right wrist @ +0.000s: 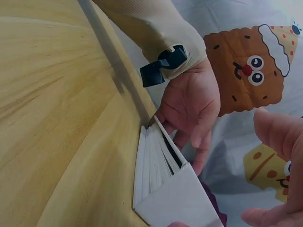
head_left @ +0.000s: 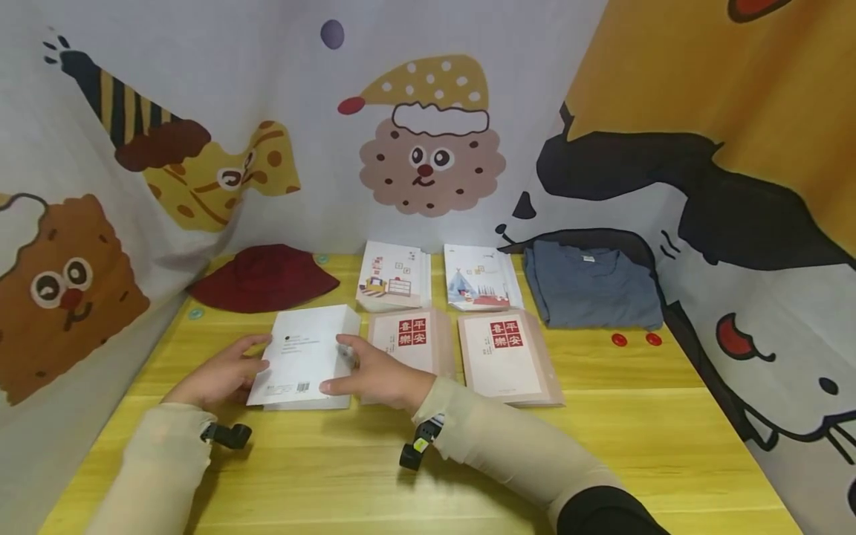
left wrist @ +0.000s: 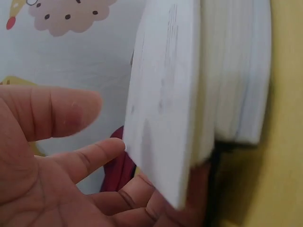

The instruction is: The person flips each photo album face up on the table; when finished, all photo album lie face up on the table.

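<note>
A thick white book (head_left: pixel 301 349) lies at the left of the table, with small print and a barcode facing up. My left hand (head_left: pixel 224 371) is at its left edge. In the left wrist view the fingers (left wrist: pixel 90 163) reach to the lifted edge of the upper cover, some passing behind it, while the thumb (left wrist: pixel 71 111) stands away. On the spine side, my right hand (head_left: pixel 384 375) has its thumb and fingertips spread along the book's right edge. The right wrist view shows the white spine (right wrist: pixel 180 201) and a dark gap below the raised cover.
Two beige books with red characters (head_left: pixel 411 334) (head_left: pixel 504 357) lie right of the white book. Behind them are two illustrated books (head_left: pixel 391 275) (head_left: pixel 478 275). A dark red hat (head_left: pixel 264 279) lies back left, a folded blue-grey shirt (head_left: pixel 591 290) back right, near red discs (head_left: pixel 619 339).
</note>
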Tool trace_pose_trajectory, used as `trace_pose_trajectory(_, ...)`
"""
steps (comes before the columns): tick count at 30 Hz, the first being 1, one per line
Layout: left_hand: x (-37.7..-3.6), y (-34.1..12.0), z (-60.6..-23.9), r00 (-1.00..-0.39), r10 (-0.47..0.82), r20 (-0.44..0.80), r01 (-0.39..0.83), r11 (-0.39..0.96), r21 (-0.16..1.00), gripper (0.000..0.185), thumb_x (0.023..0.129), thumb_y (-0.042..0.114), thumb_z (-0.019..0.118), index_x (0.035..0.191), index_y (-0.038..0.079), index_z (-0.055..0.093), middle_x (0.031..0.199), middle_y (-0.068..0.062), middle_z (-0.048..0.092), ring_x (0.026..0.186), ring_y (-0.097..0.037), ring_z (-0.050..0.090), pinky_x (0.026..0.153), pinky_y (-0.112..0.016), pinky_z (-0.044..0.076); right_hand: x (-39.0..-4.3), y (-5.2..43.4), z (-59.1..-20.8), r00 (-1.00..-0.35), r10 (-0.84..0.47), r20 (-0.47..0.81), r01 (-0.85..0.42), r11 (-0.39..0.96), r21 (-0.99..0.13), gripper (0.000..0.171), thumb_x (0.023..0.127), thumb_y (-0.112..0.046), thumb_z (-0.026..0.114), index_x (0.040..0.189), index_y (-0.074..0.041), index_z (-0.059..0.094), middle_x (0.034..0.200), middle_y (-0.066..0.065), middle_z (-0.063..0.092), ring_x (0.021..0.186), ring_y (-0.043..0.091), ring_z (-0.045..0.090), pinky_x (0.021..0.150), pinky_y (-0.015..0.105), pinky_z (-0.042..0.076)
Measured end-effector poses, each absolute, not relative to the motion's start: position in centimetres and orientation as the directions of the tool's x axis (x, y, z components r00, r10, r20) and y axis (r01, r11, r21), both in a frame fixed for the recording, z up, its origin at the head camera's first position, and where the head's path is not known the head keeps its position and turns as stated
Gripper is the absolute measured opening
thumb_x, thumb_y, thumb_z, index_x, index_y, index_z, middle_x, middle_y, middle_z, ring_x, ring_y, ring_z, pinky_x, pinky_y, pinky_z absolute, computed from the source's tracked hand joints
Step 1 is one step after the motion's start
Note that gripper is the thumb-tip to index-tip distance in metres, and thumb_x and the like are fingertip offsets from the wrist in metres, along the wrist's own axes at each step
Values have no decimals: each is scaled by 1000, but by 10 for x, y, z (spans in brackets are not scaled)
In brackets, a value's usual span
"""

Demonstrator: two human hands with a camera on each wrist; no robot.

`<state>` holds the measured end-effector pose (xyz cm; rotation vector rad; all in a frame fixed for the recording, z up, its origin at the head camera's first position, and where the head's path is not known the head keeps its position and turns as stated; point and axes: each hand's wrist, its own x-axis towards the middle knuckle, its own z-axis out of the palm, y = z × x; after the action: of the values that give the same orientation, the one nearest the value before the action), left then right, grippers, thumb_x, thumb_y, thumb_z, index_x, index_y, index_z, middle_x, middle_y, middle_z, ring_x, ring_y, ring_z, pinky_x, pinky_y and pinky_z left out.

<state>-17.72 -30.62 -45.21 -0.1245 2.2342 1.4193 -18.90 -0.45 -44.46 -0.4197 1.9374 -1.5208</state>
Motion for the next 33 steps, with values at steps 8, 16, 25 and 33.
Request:
trace_pose_trajectory(8,-173,-310,-457,-884,246,-397,-297,359,885,72,106,3,46,168,3,9,153,-36,34,99,-26,65,81,-37,59,-188,-7,-442,-761,-581,-288,106,327,-939,97,91,-23,85,168,-18,27,166,30,32,154,40,35,120,49,42)
trace_pose_trajectory(16,-171,-308,-456,-892,247,-379,-289,335,897,72,104,2,46,167,-1,10,157,-36,28,100,-23,62,81,-35,58,-187,-8,-440,-757,-580,-300,101,350,-931,96,91,-24,85,167,-19,28,162,31,39,149,39,43,114,47,47)
trace_pose_trajectory(25,-171,-306,-450,-924,242,-296,-250,203,947,66,107,0,42,167,8,15,150,-28,40,98,-18,69,80,-36,62,-186,-9,-440,-753,-579,-313,127,339,-932,95,92,-21,83,168,-18,26,159,29,43,139,35,52,99,47,59)
trace_pose_trajectory(33,-168,-298,-429,-945,270,-184,-142,170,975,58,108,0,46,160,23,35,133,-8,57,95,-21,73,75,-39,65,-190,-13,-447,-777,-550,-307,126,342,-931,97,91,-13,83,169,-17,25,133,18,59,91,20,65,77,38,61)
